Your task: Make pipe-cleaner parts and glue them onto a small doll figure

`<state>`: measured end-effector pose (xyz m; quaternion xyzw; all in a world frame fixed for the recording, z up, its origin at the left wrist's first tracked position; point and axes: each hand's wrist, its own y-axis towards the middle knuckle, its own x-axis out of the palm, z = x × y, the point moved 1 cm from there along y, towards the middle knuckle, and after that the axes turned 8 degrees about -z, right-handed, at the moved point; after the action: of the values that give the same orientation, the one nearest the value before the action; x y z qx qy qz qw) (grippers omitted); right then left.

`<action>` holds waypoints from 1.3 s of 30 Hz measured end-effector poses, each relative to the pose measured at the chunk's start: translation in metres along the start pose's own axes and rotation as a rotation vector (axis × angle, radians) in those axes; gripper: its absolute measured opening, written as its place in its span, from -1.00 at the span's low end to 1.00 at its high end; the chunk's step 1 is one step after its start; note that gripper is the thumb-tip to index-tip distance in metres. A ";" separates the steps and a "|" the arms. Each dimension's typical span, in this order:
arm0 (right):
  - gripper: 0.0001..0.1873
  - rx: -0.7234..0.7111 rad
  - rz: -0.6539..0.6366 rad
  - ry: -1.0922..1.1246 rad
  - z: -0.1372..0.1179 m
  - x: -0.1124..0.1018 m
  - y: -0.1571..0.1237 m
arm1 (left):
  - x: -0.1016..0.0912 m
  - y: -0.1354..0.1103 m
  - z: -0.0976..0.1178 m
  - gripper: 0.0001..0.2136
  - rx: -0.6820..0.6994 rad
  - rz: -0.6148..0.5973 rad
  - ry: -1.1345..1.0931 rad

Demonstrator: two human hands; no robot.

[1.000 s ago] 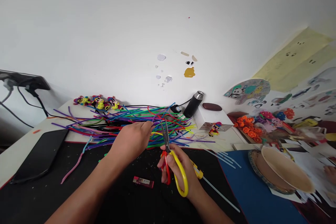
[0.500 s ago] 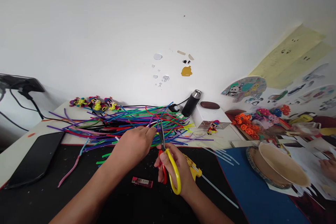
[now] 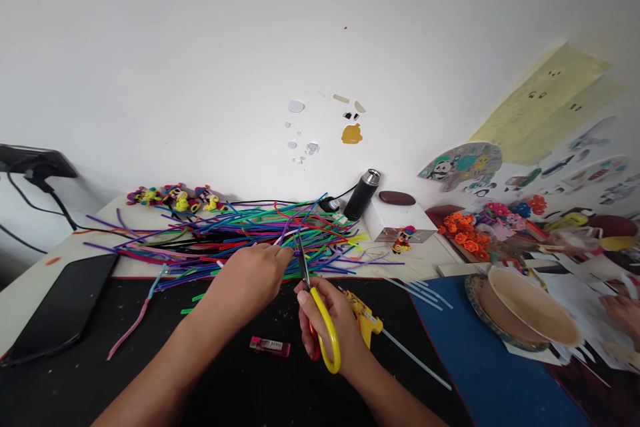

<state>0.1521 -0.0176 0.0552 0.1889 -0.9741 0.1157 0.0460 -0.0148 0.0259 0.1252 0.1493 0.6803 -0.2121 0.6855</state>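
Observation:
My right hand is closed round a pair of scissors with one yellow and one red handle loop. The blades point up and away, close together, beside the fingertips of my left hand. My left hand is closed in a pinch, and a purple pipe cleaner rises from its fingers. Its lower part is hidden by the hand. Just behind both hands lies a wide pile of pipe cleaners in purple, green, red and blue.
On the black mat lie a small pink-and-dark packet and a yellow glue gun. A black phone is at left. Behind stand a flask, a white box and small figures. At right is a bowl, near another person's hand.
The scissor blades have come closer together, and the red handle loop has drawn in behind the yellow one. The view has shifted slightly.

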 end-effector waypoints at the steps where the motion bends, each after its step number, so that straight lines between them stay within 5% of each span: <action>1: -0.37 0.009 -0.001 0.008 0.002 0.002 -0.001 | 0.001 0.000 -0.003 -0.73 -0.002 -0.009 -0.006; 4: -0.39 0.049 -0.028 0.046 0.009 0.011 -0.006 | 0.002 -0.003 -0.015 -0.75 -0.005 0.009 -0.064; 10: -0.31 0.236 -0.280 0.005 0.032 0.031 -0.019 | -0.015 -0.024 -0.040 -0.69 -0.121 0.331 -0.535; 16: -0.56 0.052 -0.329 -0.713 0.026 0.036 -0.024 | -0.009 -0.017 -0.040 -0.55 -0.020 0.141 -1.016; 22: -0.68 -0.139 -0.467 -1.244 0.013 0.033 -0.014 | 0.001 -0.006 -0.038 -0.53 0.027 0.061 -1.126; 26: -0.62 -0.167 -0.527 -1.383 0.006 0.032 -0.008 | 0.002 -0.001 -0.036 -0.51 0.040 0.054 -1.134; 29: -0.68 -0.195 -0.533 -1.263 0.001 0.028 -0.008 | 0.002 0.001 -0.036 -0.50 0.035 0.046 -1.135; 32: -0.79 -0.140 -0.401 -0.888 -0.003 0.017 -0.008 | 0.004 0.004 -0.035 -0.50 0.035 0.022 -1.145; 36: -0.67 -0.038 -0.178 -0.353 -0.004 -0.004 0.001 | 0.012 0.006 -0.029 -0.53 0.052 -0.062 -1.164; 39: -0.55 -0.077 -0.048 -0.182 -0.005 -0.019 0.012 | 0.018 0.009 -0.022 -0.59 0.075 -0.139 -1.109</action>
<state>0.1652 0.0011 0.0546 0.2201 -0.9731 0.0596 -0.0326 -0.0304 0.0428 0.1061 -0.0057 0.2180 -0.3274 0.9194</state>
